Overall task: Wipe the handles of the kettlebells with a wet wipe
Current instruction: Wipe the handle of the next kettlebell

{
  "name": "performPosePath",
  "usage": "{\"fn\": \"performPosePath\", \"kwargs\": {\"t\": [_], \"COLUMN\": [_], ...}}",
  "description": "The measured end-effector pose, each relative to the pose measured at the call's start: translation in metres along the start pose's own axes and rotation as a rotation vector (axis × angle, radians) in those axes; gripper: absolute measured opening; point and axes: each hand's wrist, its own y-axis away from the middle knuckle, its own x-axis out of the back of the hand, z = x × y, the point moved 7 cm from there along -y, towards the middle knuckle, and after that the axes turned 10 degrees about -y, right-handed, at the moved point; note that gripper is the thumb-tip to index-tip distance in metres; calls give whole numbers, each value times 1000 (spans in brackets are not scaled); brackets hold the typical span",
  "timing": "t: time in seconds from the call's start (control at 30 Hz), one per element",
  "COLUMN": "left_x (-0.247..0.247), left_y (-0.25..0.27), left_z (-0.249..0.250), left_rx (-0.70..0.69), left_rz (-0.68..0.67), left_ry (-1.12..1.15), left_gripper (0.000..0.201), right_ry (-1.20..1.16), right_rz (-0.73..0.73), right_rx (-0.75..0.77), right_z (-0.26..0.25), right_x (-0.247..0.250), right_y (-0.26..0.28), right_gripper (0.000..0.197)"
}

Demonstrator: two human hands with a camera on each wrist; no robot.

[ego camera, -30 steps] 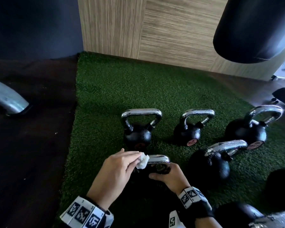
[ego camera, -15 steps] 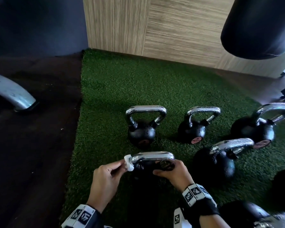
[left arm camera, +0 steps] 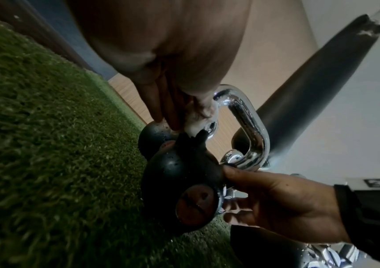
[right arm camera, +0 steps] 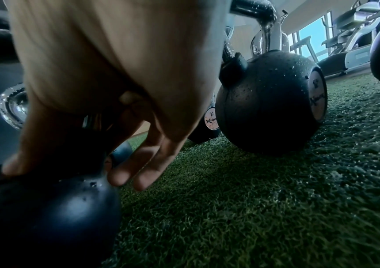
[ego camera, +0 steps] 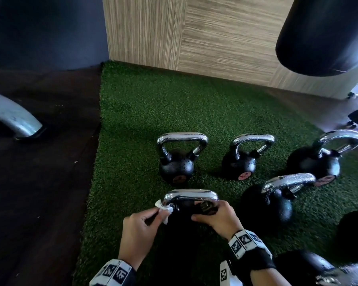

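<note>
The nearest kettlebell (ego camera: pixel 191 209) is black with a chrome handle (ego camera: pixel 190 196) and stands on green turf (ego camera: pixel 153 112). My left hand (ego camera: pixel 154 213) pinches a crumpled white wet wipe (ego camera: pixel 163 208) against the handle's left bend. In the left wrist view the wipe (left arm camera: pixel 196 123) sits where the chrome handle (left arm camera: pixel 251 130) meets the black body (left arm camera: pixel 179 177). My right hand (ego camera: pixel 207 213) grips the kettlebell's body at the right, thumb in front and fingers behind. The right wrist view shows those fingers (right arm camera: pixel 143 168) on the dark ball (right arm camera: pixel 46 208).
Several more chrome-handled kettlebells stand behind and to the right (ego camera: pixel 177 164) (ego camera: pixel 239 164) (ego camera: pixel 314 162) (ego camera: pixel 269 203). A black punching bag (ego camera: pixel 322 34) hangs at top right before a wood-panel wall (ego camera: pixel 194 34). Dark floor (ego camera: pixel 39 182) and a curved metal tube (ego camera: pixel 10 116) lie left.
My left hand has slid the wipe from the top of the handle leftward and down onto its left bend. My right hand has kept its hold on the kettlebell.
</note>
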Motion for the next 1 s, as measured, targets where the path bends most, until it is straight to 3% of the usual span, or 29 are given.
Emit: {"fn": "performPosePath", "kwargs": {"t": [0.17, 0.27, 0.37, 0.43, 0.5, 0.53, 0.6, 0.67, 0.87, 1.0], "left_x": [-8, -27, -44, -51, -52, -51, -49, -49, -41, -41], "left_y": [-31, -57, -75, -81, -80, -79, -77, -79, -85, -93], "left_z": [-2, 9, 26, 28, 25, 23, 22, 29, 48, 38], "left_rx": [26, 17, -25, -14, 0, -7, -24, -54, -150, -42], "left_rz": [-13, -61, -130, -196, -229, -223, -191, -182, -55, -88], "left_ry": [-76, -147, -167, -206, -204, -207, -214, -260, -61, 7], "left_gripper": [28, 35, 26, 20, 8, 12, 17, 8, 13, 21], "right_ry": [180, 287, 373, 375, 312, 275, 186, 108, 4, -33], "right_rz": [-85, -227, -341, -319, -179, -130, -198, -303, -237, -246], "right_rx": [23, 66, 78, 78, 94, 85, 6, -86, -165, -206], "right_z": [-2, -7, -16, -25, -34, -37, -36, -28, -13, -10], "right_x": [12, 8, 1, 3, 11, 12, -4, -26, -29, -33], "right_y": [10, 13, 14, 7, -8, -15, -22, -21, -20, -19], "right_gripper": [29, 44, 27, 19, 18, 20, 21, 12, 14, 15]}}
